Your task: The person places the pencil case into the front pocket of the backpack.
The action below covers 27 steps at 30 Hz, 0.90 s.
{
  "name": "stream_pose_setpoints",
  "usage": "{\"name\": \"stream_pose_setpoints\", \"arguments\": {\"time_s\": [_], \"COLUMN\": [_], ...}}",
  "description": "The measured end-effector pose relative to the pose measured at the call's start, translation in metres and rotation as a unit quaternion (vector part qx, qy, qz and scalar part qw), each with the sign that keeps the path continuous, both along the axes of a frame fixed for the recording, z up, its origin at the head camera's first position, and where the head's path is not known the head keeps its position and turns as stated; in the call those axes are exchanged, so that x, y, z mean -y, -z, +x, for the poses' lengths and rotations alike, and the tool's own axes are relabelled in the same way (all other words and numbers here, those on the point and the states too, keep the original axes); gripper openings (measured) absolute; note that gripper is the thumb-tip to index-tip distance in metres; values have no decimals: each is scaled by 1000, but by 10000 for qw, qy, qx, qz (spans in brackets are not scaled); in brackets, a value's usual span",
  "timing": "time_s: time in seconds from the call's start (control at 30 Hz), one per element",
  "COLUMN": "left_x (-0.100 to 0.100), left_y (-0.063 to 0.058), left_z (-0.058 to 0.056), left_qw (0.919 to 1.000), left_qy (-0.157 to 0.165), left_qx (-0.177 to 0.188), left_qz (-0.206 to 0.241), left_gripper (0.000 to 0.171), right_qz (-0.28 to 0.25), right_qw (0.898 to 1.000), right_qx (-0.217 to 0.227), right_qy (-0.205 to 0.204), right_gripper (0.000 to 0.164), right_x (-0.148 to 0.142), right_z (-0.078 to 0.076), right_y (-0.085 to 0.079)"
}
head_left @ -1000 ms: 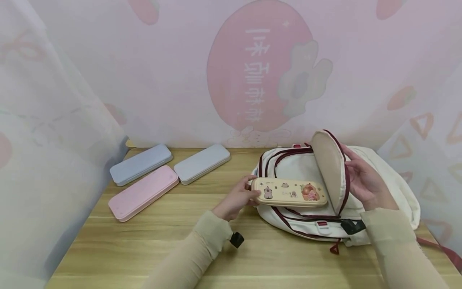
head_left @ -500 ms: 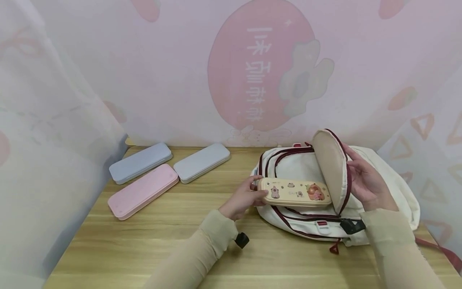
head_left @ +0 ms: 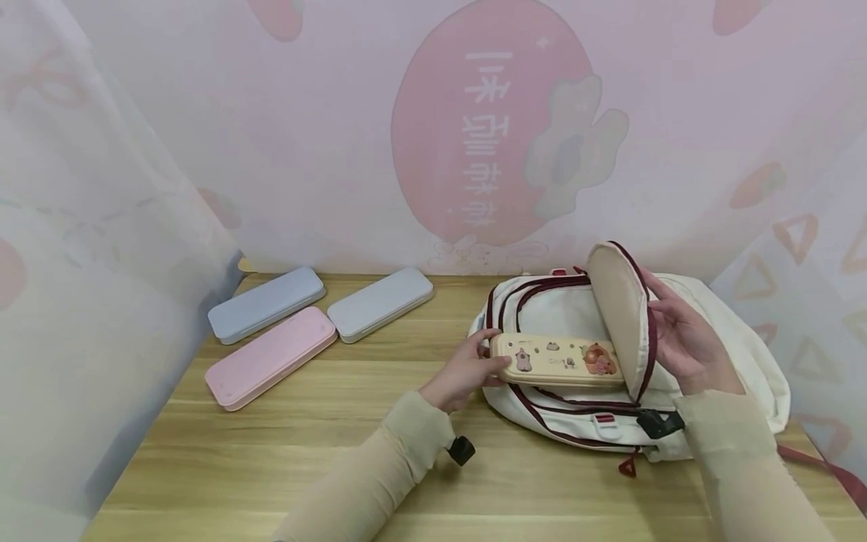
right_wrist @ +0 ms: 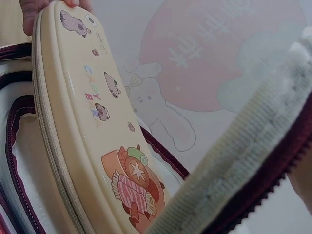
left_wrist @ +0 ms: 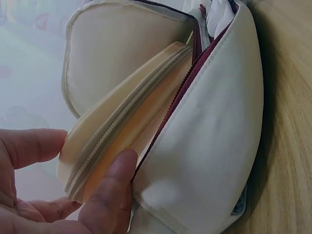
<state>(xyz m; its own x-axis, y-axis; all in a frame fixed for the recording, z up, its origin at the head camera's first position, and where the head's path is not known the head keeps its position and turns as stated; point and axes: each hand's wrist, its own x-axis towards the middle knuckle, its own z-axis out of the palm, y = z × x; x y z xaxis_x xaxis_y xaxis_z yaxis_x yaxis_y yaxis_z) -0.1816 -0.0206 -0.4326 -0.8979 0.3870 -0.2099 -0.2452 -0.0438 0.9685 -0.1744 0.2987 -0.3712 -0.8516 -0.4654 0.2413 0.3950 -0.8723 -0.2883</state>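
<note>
My left hand (head_left: 467, 369) grips the left end of a cream zippered pencil case (head_left: 558, 360) printed with cartoon capybaras. Its far end lies in the front pocket of a white backpack (head_left: 569, 312), just under the lifted flap. Thumb and fingers hold the case (left_wrist: 122, 112) at its near end in the left wrist view. With my right hand (head_left: 691, 342) I hold the pocket flap (head_left: 619, 309) up by its dark red zipper edge. The flap's edge (right_wrist: 253, 131) crosses the right wrist view close up, beside the case (right_wrist: 92, 112); my right fingers are mostly hidden there.
On the wooden table (head_left: 284, 459), a blue case (head_left: 267, 303), a pink case (head_left: 271, 357) and a pale grey case (head_left: 381, 303) lie at the left. A printed cloth wall (head_left: 325, 150) stands behind. A red strap (head_left: 826, 473) trails off the right side.
My left hand has moved right, sliding the pencil case a little farther under the flap. The right hand holds the flap in nearly the same place.
</note>
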Motion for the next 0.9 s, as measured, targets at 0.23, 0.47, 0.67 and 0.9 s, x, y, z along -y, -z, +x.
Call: {"name": "stream_pose_setpoints", "arguments": {"time_s": [0.23,0.47,0.67,0.9], "left_x": [-6,-14,-22,-32], "left_y": [-6,-8,-8,-8], "left_z": [4,5,6,7], "left_qw": [9995,9988,9982,9983], "left_qy": [13,74,109,148], "left_qx": [-254,-407,-451,-396], "left_qz": [-200,-245,-368,-401], "left_gripper": [60,61,61,61], "right_qz": [-37,-101,-139,-386], "right_qw": [10000,9999,9999,9992], "right_qx": [25,100,49,-74], "right_qy": [-27,-20,-23,-103], "right_gripper": [50,49,50,52], "right_x": [3,4,5,5], "right_z": [0,-1,-1,-3], "right_y": [0,0,2,3]}}
